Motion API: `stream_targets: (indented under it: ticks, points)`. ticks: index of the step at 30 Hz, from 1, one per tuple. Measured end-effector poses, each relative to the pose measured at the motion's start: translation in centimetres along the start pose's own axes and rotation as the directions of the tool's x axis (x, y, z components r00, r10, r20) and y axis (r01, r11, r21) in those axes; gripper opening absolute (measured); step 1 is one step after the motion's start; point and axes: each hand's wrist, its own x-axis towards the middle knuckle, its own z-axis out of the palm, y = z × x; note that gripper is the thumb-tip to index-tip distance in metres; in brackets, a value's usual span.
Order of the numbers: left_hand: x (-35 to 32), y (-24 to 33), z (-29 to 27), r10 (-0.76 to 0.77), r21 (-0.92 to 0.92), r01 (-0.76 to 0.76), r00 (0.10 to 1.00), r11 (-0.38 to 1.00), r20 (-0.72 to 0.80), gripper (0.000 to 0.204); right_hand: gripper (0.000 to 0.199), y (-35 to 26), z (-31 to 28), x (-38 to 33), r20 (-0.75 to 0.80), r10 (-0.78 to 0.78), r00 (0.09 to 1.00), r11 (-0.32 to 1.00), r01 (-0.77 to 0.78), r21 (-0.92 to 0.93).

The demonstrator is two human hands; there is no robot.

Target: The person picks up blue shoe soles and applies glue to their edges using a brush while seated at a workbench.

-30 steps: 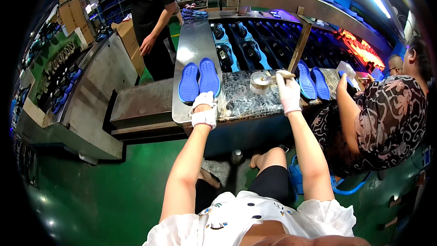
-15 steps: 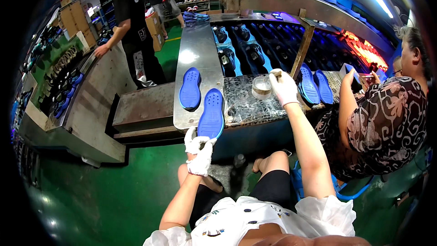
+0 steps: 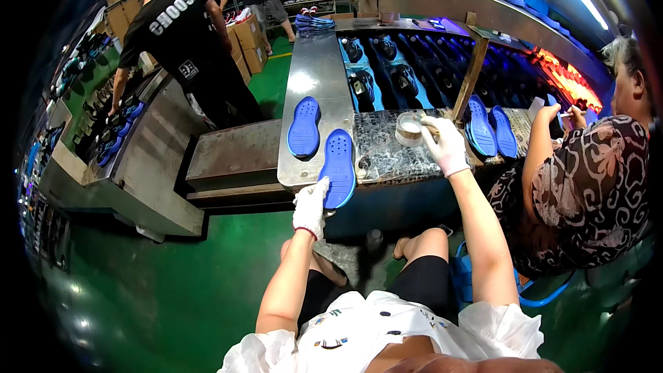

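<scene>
A blue shoe sole (image 3: 338,159) with small holes at its toe lies at the bench's near corner, its heel sticking out past the edge. My gloved left hand (image 3: 310,208) grips that heel from the left side. Beside it, farther left, rests a second blue sole (image 3: 304,127). My gloved right hand (image 3: 446,146) is just right of a small round tub (image 3: 409,130) with pale contents. Its fingers are pinched together near the rim; what they hold is too small to make out.
More blue soles (image 3: 481,128) stand right of my right hand. Behind, a conveyor (image 3: 407,72) carries dark shoe uppers and blue soles, with a metal post (image 3: 472,76) in front. A co-worker (image 3: 573,179) sits close on my right. Another person (image 3: 183,41) leans over a bench at left.
My left hand has moved up onto the sole's heel and closed on it. My right hand has shifted slightly down beside the tub. The person at left has turned and leaned over the bench.
</scene>
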Motion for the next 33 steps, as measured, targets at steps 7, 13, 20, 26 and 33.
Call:
stream_targets:
  ticks: [7,13,20,26,33]
  points:
    - [-0.5,-0.1,0.2,-0.079,-0.143,0.094,0.991,0.985,0.106,0.032,0.018,1.1,0.2,-0.4,-0.099,0.278,0.955,0.931,-0.243,0.274]
    - [-4.6,3.9,3.5,0.23,-0.348,-0.195,0.971,0.917,0.059,0.02,0.022,-0.9,-1.3,-2.9,-0.151,0.593,0.791,0.657,-0.367,0.658]
    - [-7.0,5.6,5.7,0.402,0.099,-0.393,0.911,0.914,-0.097,0.041,0.015,-10.4,-7.5,-5.8,-0.084,0.537,0.839,0.629,-0.332,0.703]
    - [-7.1,4.1,6.8,0.513,-0.001,-0.514,0.857,0.858,-0.039,0.04,0.008,-13.3,-6.4,-6.8,0.026,0.317,0.948,0.773,-0.274,0.573]
    - [-8.2,4.6,6.6,0.533,0.111,-0.535,0.845,0.838,0.047,0.034,0.006,-13.6,-5.5,-6.3,-0.013,0.136,0.991,0.881,-0.115,0.458]
